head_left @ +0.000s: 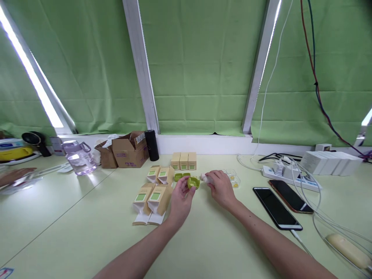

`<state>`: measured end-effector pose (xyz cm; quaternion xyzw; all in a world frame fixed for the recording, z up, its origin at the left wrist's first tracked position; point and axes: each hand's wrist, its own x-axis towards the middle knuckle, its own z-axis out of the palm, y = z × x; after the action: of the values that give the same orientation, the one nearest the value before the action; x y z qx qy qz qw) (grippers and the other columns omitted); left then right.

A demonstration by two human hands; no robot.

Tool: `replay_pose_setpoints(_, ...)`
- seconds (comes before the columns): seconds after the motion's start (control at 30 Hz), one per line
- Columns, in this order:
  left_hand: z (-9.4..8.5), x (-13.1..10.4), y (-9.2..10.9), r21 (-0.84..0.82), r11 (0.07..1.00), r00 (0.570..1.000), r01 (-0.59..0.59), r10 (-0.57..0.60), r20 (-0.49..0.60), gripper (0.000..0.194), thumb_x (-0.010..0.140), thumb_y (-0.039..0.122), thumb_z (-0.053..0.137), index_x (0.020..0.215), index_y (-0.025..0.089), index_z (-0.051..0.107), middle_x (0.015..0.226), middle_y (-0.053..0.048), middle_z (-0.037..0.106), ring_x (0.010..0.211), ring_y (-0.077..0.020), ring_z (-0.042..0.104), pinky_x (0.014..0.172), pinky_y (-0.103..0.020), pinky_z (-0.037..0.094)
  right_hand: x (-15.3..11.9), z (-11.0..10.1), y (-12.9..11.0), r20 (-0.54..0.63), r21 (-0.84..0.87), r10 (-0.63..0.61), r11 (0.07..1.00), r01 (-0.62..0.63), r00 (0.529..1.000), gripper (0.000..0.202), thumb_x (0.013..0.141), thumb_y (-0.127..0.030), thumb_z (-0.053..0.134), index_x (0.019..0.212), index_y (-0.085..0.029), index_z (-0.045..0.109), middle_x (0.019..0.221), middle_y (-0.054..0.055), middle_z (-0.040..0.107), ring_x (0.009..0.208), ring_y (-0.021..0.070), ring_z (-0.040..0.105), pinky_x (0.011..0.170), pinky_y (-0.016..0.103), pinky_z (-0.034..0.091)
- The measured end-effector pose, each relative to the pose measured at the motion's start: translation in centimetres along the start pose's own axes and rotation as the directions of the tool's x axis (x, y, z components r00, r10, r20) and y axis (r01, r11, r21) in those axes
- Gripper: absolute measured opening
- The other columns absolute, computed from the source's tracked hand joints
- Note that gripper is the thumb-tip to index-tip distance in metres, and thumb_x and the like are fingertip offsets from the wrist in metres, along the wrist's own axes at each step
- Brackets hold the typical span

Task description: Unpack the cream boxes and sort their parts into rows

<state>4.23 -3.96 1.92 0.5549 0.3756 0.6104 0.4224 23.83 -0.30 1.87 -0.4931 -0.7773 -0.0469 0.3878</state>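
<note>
My left hand [180, 199] pinches a small open green container [193, 183] between thumb and fingers, just above the table. Close to its right, my right hand [222, 188] is closed around a small white object [205, 178], perhaps a small bottle or tube; its narrow end points at the container, and the rest is hidden in my fingers. Another pair of green compartments [181, 176] lies just behind my left fingertips. Beyond my right hand sits a clear plastic tray [236, 181] with yellow spots inside, partly covered by the hand.
Several small tan boxes [157, 195] stand left of my left hand, more tan boxes [183, 161] behind. Further out are a cardboard box [129, 151], black cylinder [151, 145], purple jug [78, 157], phones [277, 207], power strip [290, 178] and cables. Another person's hand [14, 176] is far left.
</note>
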Motion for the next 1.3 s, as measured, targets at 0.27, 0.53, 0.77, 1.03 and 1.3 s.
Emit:
replay_pose_setpoints(0.27, -0.1, 0.0, -0.4, -0.010, 1.000, 1.000, -0.003, 0.003, -0.009, 0.055, 0.085, 0.049, 0.076, 0.127, 0.019, 0.055, 0.127, -0.015, 0.069, 0.117, -0.0267, 0.067, 0.104, -0.043, 0.052, 0.4, 2.1, 0.1, -0.007, -0.116, -0.032, 0.993, 0.031, 0.999, 0.029, 0.085, -0.004, 0.065, 0.106, -0.023, 0.068, 0.110, 0.008, 0.074, 0.111, 0.0300, 0.056, 0.093, 0.043, 0.043)
replay_pose_setpoints(0.53, -0.1, 0.0, -0.6, -0.005, 1.000, 1.000, -0.003, 0.003, 0.000, 0.058, 0.086, 0.049, 0.076, 0.128, 0.018, 0.053, 0.128, -0.017, 0.067, 0.118, -0.0268, 0.066, 0.106, -0.045, 0.051, -0.3, 3.2, 0.4, -0.036, -0.191, -0.052, 0.980, 0.045, 0.998, 0.028, 0.082, -0.004, 0.064, 0.104, -0.021, 0.069, 0.114, 0.009, 0.069, 0.115, 0.0303, 0.051, 0.096, 0.043, 0.042)
replay_pose_setpoints(0.77, 0.0, -0.1, -0.5, -0.007, 1.000, 1.000, -0.006, 0.006, -0.002, 0.057, 0.085, 0.049, 0.077, 0.128, 0.018, 0.054, 0.127, -0.017, 0.068, 0.117, -0.0267, 0.067, 0.105, -0.045, 0.051, -0.3, 3.3, 0.5, -0.027, -0.233, -0.050, 0.972, 0.042, 0.998, 0.029, 0.082, -0.003, 0.063, 0.102, -0.023, 0.070, 0.113, 0.009, 0.067, 0.115, 0.0297, 0.050, 0.095, 0.043, 0.042)
replay_pose_setpoints(1.03, 0.1, -0.2, -0.1, -0.002, 1.000, 1.000, -0.008, 0.008, 0.003, 0.053, 0.086, 0.046, 0.076, 0.126, 0.019, 0.054, 0.126, -0.016, 0.069, 0.117, -0.0266, 0.067, 0.105, -0.044, 0.051, -0.4, 3.3, 0.3, -0.037, -0.199, -0.037, 0.980, 0.029, 0.999, 0.043, 0.083, -0.005, 0.061, 0.122, -0.022, 0.064, 0.116, 0.012, 0.067, 0.117, 0.0317, 0.051, 0.098, 0.045, 0.042)
replay_pose_setpoints(1.3, 0.1, -0.4, 0.2, -0.066, 0.998, 0.999, 0.004, -0.001, 0.043, 0.053, 0.083, 0.044, 0.080, 0.123, 0.020, 0.054, 0.123, -0.013, 0.069, 0.114, -0.0254, 0.067, 0.106, -0.043, 0.050, -0.5, 2.3, 0.5, -0.128, -0.040, 0.071, 0.996, -0.077, 0.989, 0.043, 0.079, -0.004, 0.057, 0.118, -0.021, 0.061, 0.115, 0.009, 0.068, 0.115, 0.0298, 0.051, 0.098, 0.044, 0.044)
